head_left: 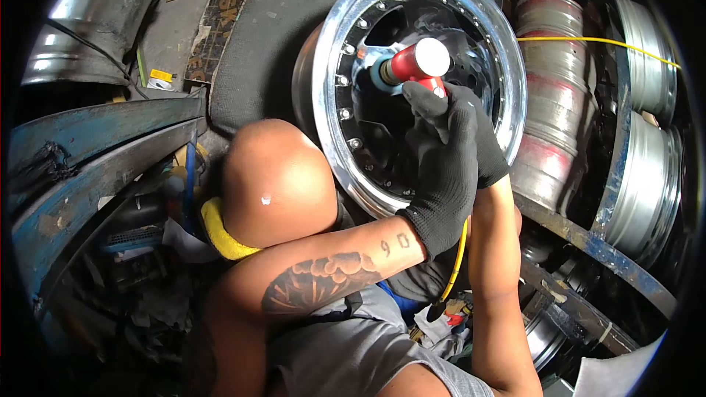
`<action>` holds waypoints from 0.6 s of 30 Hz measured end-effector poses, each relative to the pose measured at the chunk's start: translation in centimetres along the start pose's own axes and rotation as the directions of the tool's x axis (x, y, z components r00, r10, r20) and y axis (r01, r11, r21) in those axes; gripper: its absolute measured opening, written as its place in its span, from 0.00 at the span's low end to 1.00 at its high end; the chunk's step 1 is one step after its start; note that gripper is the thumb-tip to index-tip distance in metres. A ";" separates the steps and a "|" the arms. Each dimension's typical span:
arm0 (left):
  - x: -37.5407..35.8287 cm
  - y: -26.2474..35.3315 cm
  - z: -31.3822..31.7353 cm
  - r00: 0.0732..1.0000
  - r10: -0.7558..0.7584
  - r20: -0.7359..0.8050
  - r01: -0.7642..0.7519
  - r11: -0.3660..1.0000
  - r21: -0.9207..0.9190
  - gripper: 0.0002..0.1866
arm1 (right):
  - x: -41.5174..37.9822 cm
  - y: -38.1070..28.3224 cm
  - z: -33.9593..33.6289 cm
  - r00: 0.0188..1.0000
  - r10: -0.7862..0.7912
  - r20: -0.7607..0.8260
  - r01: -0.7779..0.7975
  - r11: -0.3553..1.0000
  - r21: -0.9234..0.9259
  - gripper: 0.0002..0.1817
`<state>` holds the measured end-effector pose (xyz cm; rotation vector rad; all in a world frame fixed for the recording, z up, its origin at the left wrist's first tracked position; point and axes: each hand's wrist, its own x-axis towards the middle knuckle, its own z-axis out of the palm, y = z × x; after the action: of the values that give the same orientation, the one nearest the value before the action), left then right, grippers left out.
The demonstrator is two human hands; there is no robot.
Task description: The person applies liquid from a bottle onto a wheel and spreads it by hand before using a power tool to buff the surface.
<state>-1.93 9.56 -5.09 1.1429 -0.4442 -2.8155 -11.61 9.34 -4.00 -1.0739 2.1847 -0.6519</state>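
A wheel rim with a polished lip and a ring of small bolts leans tilted in front of me, beside my knee. Both my hands wear black gloves and are closed together around the handle of a red air sander. The sander's round bluish pad touches the dark spoked centre of the rim. My left hand lies across the front, reaching in from the left. Behind it, my right hand is partly covered, so its fingers show only in part.
Several barrel-shaped rims stand on a metal rack at right, with silver rims beyond. A yellow air hose runs below my hands. At left are blue metal beams, and a dark mat lies behind the wheel.
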 end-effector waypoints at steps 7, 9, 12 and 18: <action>-1.4 -2.0 -0.8 0.999 -0.043 -0.006 0.043 0.997 0.058 0.41 | -3.9 -1.1 1.1 0.986 0.163 -0.033 -0.162 0.987 0.018 0.25; -1.6 -2.6 -0.6 0.999 -0.050 0.000 0.050 0.996 0.078 0.42 | -5.4 0.4 1.8 0.988 0.127 -0.083 -0.126 0.992 0.019 0.23; -2.2 -3.6 -0.9 0.996 -0.082 0.015 0.080 0.991 0.109 0.42 | -7.4 1.8 2.1 0.935 0.340 -0.103 -0.317 0.928 0.195 0.22; -2.8 -5.7 -0.7 0.989 -0.140 0.050 0.127 0.971 0.201 0.42 | -9.9 3.1 2.0 0.896 0.370 -0.244 -0.307 0.915 0.261 0.20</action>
<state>0.80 15.27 -5.37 1.1604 -0.6906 -2.9863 -7.01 18.86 -4.42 -0.4846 2.4003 -0.9019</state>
